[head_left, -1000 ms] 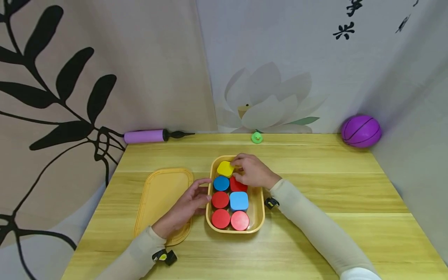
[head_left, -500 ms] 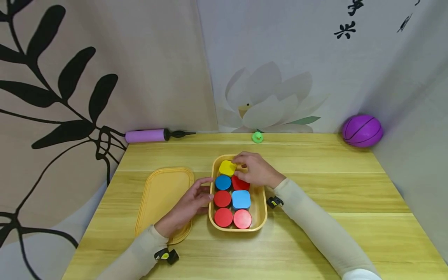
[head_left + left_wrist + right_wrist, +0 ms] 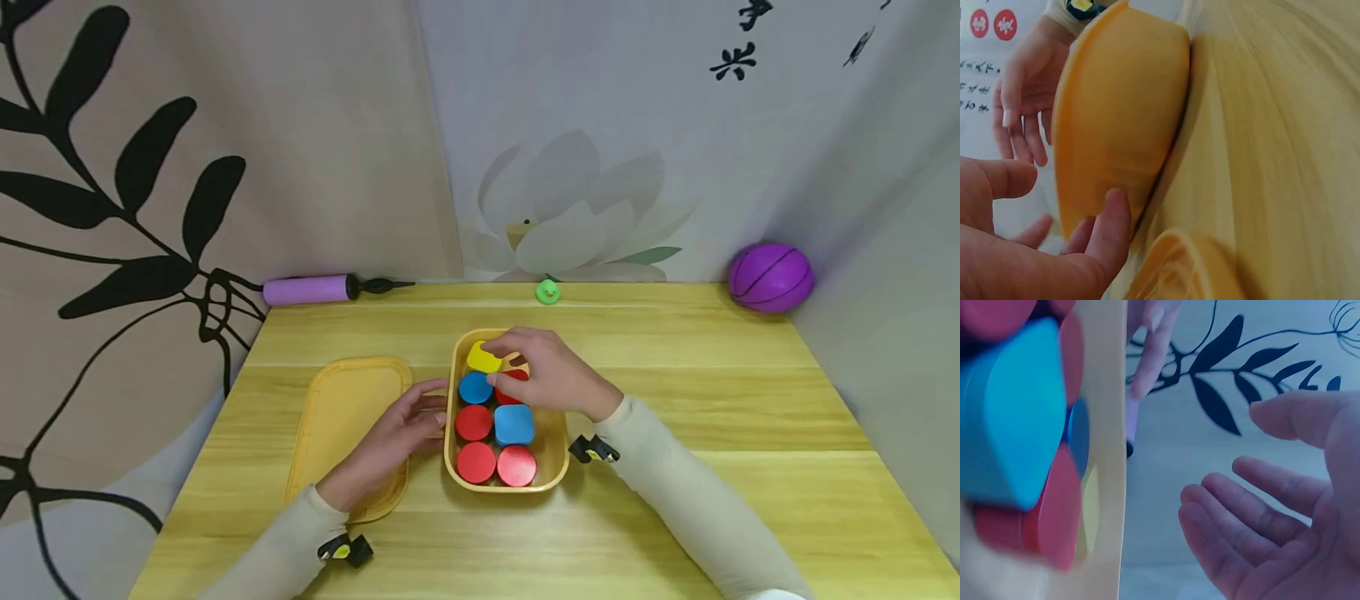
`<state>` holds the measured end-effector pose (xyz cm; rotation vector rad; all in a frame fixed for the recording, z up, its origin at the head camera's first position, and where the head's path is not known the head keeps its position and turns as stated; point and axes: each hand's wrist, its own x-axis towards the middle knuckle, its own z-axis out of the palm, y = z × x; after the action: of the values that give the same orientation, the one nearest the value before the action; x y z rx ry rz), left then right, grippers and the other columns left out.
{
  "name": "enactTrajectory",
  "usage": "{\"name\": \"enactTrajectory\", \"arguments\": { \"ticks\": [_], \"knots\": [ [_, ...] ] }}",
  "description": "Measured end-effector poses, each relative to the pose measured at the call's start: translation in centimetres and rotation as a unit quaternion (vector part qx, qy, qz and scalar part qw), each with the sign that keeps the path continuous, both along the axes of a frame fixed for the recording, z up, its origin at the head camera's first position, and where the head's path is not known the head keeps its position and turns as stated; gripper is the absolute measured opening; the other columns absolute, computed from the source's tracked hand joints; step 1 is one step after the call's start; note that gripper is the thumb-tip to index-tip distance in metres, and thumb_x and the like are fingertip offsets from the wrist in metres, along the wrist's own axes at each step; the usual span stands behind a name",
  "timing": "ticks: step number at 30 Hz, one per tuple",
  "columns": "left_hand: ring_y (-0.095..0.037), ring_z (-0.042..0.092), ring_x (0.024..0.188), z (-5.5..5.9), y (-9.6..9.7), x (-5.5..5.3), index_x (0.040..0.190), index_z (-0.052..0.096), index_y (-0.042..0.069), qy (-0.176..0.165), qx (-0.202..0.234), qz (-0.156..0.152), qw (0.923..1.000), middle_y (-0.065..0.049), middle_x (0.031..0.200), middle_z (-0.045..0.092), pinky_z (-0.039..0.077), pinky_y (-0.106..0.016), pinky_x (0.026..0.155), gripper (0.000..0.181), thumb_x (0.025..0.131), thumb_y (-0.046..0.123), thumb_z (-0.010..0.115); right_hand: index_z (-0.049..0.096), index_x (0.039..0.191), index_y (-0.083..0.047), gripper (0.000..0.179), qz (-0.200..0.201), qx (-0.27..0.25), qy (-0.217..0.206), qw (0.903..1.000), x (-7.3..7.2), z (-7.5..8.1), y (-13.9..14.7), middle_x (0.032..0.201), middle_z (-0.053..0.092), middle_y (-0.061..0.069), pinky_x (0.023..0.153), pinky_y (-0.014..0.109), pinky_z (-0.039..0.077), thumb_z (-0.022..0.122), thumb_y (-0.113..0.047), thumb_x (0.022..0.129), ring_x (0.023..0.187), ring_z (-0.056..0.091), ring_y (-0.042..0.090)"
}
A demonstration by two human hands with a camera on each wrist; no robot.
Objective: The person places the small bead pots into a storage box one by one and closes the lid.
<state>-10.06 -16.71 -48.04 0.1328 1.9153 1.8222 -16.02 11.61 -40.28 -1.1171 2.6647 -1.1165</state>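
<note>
A yellow-orange plastic box (image 3: 506,489) holds several blocks. A yellow rounded-square block (image 3: 482,357) lies at its far end, near a dark blue round one (image 3: 475,388) and a partly covered red one (image 3: 502,398). Nearer are a light blue rounded-square block (image 3: 513,425) and red round ones (image 3: 476,462). Above the far half of the box hovers my right hand (image 3: 551,371), its fingers apart and holding nothing, as the right wrist view shows. My left hand (image 3: 390,442) is beside the box's left wall, fingers spread; whether a fingertip touches the wall I cannot tell.
A yellow-orange lid (image 3: 352,400) lies on the wooden table (image 3: 675,350) under and behind my left hand. Along the back edge are a purple hand pump (image 3: 307,290), a small green duck (image 3: 547,292) and a purple ball (image 3: 771,277).
My right hand has come away from the red block, and its fingers now reach further left above the blocks. The left hand stays by the box with little movement.
</note>
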Motion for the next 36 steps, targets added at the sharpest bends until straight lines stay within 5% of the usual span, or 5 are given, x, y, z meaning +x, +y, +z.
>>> {"name": "enactTrajectory", "arguments": {
  "ticks": [7,18,28,36],
  "knots": [
    [-0.041,0.051,0.14,1.4,-2.5,1.4,0.16,0.037,0.009,0.04,-0.035,0.0,0.9986,-0.022,0.156,0.046,0.057,-0.041,0.104,0.058,0.11,0.029,0.058,0.069,0.136,-0.008,0.043,-0.002,-0.001,-0.016,0.9999,2.1,0.3,-3.0,0.129,0.074,0.008,0.1,0.046,0.057,0.073,-0.03,0.099,0.114,0.072,0.023],
    [-0.041,0.055,0.134,2.3,-7.6,3.4,0.155,0.044,0.003,0.093,-0.12,0.029,0.988,-0.023,0.15,0.052,0.058,-0.035,0.099,0.053,0.111,0.03,0.057,0.059,0.147,-0.013,0.052,0.028,-0.018,-0.096,0.9948,4.9,-1.5,-9.3,0.14,0.065,0.003,0.101,0.032,0.057,0.072,-0.032,0.1,0.122,0.066,0.017],
    [-0.01,0.062,0.118,2.2,-12.1,4.8,0.157,0.04,0.002,0.072,-0.167,0.1,0.9783,-0.022,0.149,0.052,0.058,-0.026,0.092,0.057,0.112,0.035,0.053,0.046,0.158,-0.016,0.065,0.058,-0.016,-0.153,0.9864,7.7,-2.9,-13.4,0.15,0.057,0.0,0.105,0.025,0.051,0.067,-0.042,0.103,0.135,0.059,0.018],
    [0.001,0.06,0.107,1.0,-14.6,5.8,0.157,0.043,0.003,0.052,-0.235,0.149,0.9592,-0.018,0.146,0.054,0.057,-0.027,0.082,0.059,0.112,0.04,0.052,0.035,0.164,-0.013,0.074,0.028,-0.051,-0.216,0.9746,9.3,-5.0,-15.2,0.159,0.044,0.008,0.111,0.031,0.047,0.066,-0.04,0.103,0.135,0.054,0.021]
  ]
}}
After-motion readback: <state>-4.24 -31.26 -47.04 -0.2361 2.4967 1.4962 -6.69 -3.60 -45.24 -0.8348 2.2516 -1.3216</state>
